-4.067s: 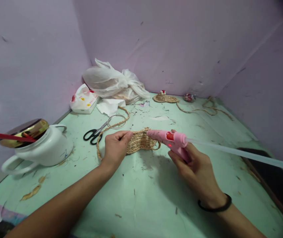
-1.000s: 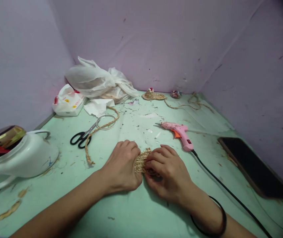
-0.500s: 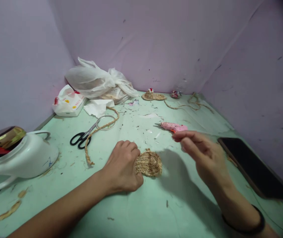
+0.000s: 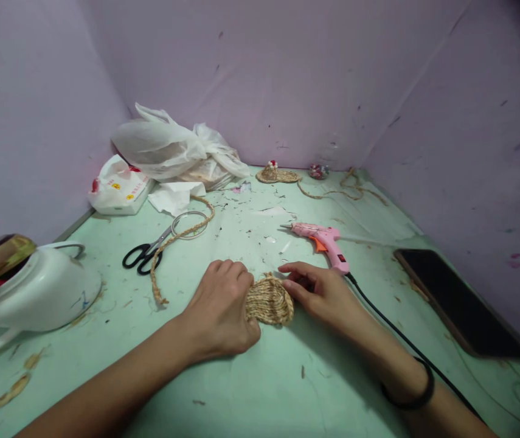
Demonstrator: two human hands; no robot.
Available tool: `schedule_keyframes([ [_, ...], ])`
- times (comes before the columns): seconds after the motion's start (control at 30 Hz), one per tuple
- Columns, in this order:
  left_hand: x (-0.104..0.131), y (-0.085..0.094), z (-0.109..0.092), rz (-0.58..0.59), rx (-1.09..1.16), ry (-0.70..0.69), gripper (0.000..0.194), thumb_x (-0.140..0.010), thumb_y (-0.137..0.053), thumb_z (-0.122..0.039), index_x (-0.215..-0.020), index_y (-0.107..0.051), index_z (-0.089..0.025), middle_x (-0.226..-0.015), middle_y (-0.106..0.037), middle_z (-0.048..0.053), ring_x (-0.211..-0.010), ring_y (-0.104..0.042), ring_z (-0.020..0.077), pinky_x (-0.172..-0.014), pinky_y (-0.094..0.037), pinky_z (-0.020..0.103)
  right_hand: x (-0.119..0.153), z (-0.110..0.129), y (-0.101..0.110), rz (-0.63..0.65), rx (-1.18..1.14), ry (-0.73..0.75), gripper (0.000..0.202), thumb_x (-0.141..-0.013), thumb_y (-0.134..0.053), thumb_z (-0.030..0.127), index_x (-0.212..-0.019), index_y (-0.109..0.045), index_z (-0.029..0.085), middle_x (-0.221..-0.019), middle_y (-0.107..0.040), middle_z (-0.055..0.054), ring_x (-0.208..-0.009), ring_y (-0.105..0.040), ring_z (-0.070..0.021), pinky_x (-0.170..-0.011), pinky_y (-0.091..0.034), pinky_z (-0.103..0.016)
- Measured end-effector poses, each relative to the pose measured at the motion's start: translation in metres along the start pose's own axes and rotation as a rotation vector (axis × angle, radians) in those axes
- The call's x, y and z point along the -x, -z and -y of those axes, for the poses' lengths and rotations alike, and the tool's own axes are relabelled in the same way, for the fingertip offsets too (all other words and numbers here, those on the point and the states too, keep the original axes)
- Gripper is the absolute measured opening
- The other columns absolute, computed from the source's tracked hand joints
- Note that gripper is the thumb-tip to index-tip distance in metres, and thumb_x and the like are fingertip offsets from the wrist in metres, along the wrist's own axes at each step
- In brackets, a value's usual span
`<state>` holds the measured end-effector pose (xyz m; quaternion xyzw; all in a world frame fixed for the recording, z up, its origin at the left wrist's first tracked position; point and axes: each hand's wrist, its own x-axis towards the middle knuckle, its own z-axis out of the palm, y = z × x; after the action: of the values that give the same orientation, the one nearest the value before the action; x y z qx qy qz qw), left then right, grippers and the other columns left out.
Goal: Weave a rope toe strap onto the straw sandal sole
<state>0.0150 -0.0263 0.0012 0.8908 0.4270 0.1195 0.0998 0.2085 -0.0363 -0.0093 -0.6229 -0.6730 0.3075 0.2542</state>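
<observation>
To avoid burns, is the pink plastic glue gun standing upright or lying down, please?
Lying down: the pink plastic glue gun rests sideways on the pale green tabletop.

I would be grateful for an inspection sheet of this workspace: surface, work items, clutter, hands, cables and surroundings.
Surface: pale green table, stained, with small scraps.
Work items: woven rope piece, flat under the left hand; pink glue gun, lying down beyond it.
Clutter: scissors, braided cord, tissue pack, plastic bag, white pot, phone.
Hands: left hand holds the woven rope piece; right hand at its right edge, fingers parted.
Cables: black cable from the glue gun's handle, running beside the right forearm.
Surroundings: purplish walls, marked; other people, nothing seen.
</observation>
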Motion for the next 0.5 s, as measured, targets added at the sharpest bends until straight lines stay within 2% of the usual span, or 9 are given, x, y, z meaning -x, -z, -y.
schedule_keyframes([
  [0.3,-0.0008,-0.0016,-0.0014,-0.003,-0.001,0.000,0.026,-0.054,-0.050,-0.021,-0.079,-0.056,-0.016,-0.080,-0.053,0.008,-0.082,-0.047,0.0243,-0.081,-0.038,0.039,-0.0007,-0.0061,-0.0077,0.004,-0.011,0.043,0.019,-0.078,-0.052,0.027,-0.088,-0.066,0.019,-0.073,-0.068,-0.003,-0.063,-0.060,-0.0160,-0.058,-0.046,-0.028],
  [0.5,0.0032,0.0006,-0.0024,-0.006,0.032,0.018,0.029,-0.056,-0.051,-0.020,-0.085,-0.055,-0.016,-0.085,-0.053,0.007,-0.084,-0.047,0.0245,-0.081,-0.038,0.040,0.0004,-0.0043,-0.0074,0.006,-0.013,0.069,0.019,-0.079,-0.051,0.027,-0.087,-0.066,0.019,-0.074,-0.068,-0.004,-0.063,-0.060,-0.0169,-0.058,-0.047,-0.029],
])
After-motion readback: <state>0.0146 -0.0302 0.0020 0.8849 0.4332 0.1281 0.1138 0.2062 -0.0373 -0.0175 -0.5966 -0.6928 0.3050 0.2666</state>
